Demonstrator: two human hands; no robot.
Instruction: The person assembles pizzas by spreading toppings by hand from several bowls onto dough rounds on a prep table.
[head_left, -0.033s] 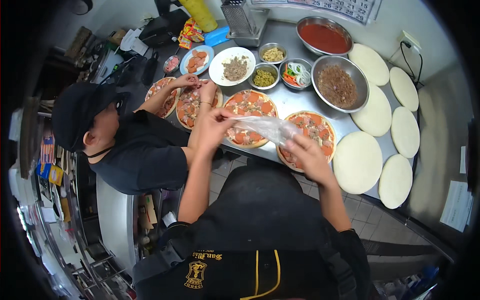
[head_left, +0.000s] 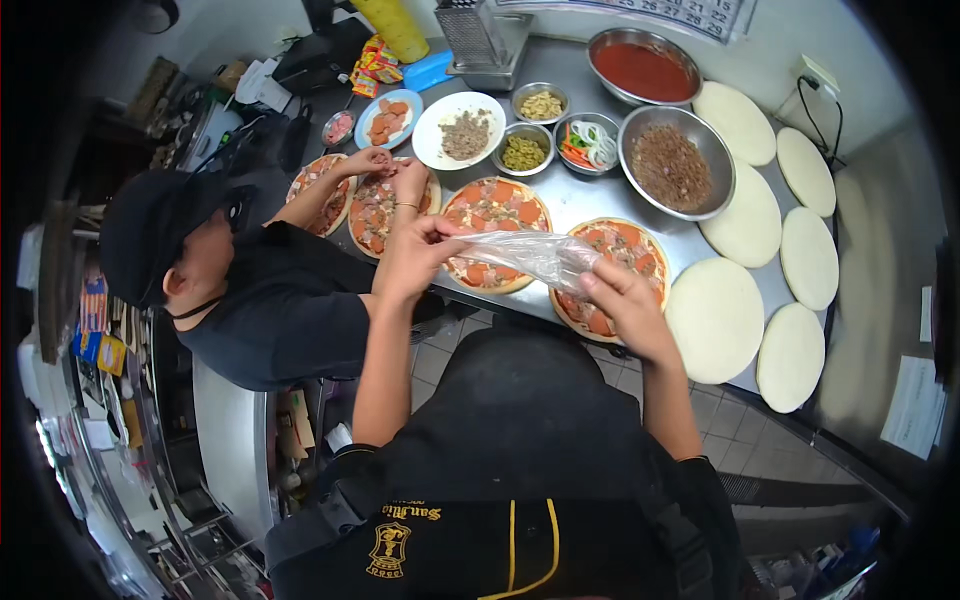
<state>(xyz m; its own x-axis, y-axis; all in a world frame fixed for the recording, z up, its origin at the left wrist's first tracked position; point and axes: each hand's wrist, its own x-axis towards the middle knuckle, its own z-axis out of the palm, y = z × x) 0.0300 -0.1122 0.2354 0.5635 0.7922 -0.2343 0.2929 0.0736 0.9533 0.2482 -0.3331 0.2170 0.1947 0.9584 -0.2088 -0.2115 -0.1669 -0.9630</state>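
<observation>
My left hand (head_left: 420, 255) and my right hand (head_left: 615, 295) hold a clear plastic glove or bag (head_left: 525, 255) stretched between them. My left hand pinches its left end, and my right-hand fingers are at its right end. The plastic hangs over two topped pizzas, one (head_left: 497, 205) in the middle and one (head_left: 625, 245) under my right hand, both on the steel counter (head_left: 590, 195). A co-worker in a black cap (head_left: 150, 235) stands at my left, with both hands (head_left: 385, 165) on two further pizzas.
Behind the pizzas stand a bowl of red sauce (head_left: 645, 68), a large bowl of ground meat (head_left: 675, 165), a white plate (head_left: 460, 125) and small topping bowls. Several bare dough rounds (head_left: 715, 320) line the right side. A box grater (head_left: 470, 35) stands at the back.
</observation>
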